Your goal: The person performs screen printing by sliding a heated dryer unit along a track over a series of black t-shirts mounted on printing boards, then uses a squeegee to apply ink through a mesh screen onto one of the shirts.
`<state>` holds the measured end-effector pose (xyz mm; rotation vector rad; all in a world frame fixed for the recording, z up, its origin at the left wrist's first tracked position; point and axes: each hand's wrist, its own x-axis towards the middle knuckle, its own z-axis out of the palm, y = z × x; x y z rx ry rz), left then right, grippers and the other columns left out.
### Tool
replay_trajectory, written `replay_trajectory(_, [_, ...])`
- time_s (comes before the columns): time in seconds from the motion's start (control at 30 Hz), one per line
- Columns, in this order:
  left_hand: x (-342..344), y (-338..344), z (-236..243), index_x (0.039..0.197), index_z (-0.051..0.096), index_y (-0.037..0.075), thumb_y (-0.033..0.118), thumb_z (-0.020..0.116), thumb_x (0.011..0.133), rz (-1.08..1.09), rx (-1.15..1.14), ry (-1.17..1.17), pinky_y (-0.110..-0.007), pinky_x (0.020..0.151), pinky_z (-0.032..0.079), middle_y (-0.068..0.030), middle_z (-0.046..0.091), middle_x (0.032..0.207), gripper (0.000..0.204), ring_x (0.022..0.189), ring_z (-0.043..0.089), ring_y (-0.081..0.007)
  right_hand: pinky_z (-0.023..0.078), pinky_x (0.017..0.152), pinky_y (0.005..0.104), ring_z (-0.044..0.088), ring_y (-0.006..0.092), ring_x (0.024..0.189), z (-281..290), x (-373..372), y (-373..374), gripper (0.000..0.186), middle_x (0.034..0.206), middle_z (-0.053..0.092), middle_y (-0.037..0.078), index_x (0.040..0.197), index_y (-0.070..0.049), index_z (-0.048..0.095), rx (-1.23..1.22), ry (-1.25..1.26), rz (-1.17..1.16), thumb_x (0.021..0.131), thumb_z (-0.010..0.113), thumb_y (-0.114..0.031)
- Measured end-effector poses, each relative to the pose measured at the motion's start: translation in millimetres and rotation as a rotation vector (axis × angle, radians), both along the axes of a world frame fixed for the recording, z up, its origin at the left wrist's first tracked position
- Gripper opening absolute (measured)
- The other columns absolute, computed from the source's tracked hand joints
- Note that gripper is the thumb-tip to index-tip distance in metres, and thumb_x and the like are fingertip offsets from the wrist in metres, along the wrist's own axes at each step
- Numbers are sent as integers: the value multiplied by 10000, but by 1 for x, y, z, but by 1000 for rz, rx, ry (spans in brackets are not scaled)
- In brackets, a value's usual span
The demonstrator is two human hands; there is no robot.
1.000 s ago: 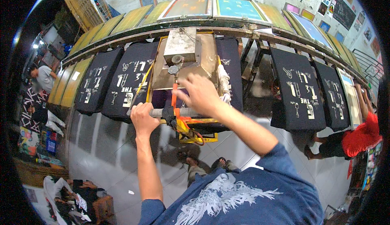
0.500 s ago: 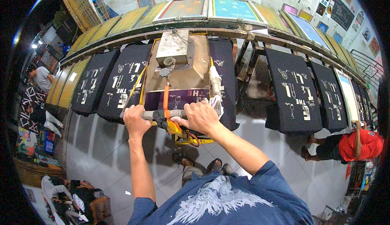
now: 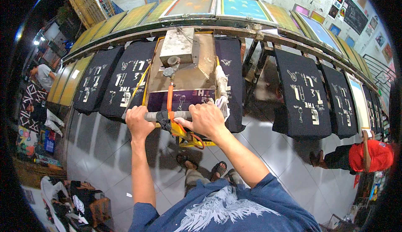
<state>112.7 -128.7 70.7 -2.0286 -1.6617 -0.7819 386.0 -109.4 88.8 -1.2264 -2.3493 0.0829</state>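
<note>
My left hand (image 3: 138, 121) is closed around the left end of a grey wrapped handle bar (image 3: 155, 116), and my right hand (image 3: 205, 119) grips its right part. The bar belongs to a metal heater unit (image 3: 180, 77) with a steel box on top, a valve, an orange hose (image 3: 170, 96) and a yellow frame (image 3: 188, 141). The unit sits over a dark printed T-shirt (image 3: 227, 85), whose white print partly shows below the steel plate. Black tape wraps the bar's middle, between my hands.
More printed black shirts lie on pallets at left (image 3: 121, 87) and right (image 3: 301, 89). Screen frames (image 3: 184, 6) line the back rail. A red-shirted person (image 3: 368, 154) bends at the right; another person (image 3: 44, 75) stands at left. Clothing piles (image 3: 71, 202) sit lower left.
My right hand has come down from beside the valve onto the bar. The view has shifted slightly, and the red-shirted person at right is lower in the picture.
</note>
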Motion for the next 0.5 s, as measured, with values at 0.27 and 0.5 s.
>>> replay_trajectory(0.27, [22,-35,-3,666,518,138,155,745,560,-14,-14,-18,-434,655,419,-57,550,674,252,699,588,-308,573,730,424,739,320,703,10,25,-34,755,708,714,155,724,-54,695,-75,-59,-58,863,599,-790])
replay_trajectory(0.5, [52,-97,-1,664,521,150,165,737,546,-196,-114,-85,-408,613,419,-36,540,671,246,660,584,-263,531,640,390,665,262,586,8,54,-110,724,622,641,67,619,-112,617,65,-71,-200,743,707,-819])
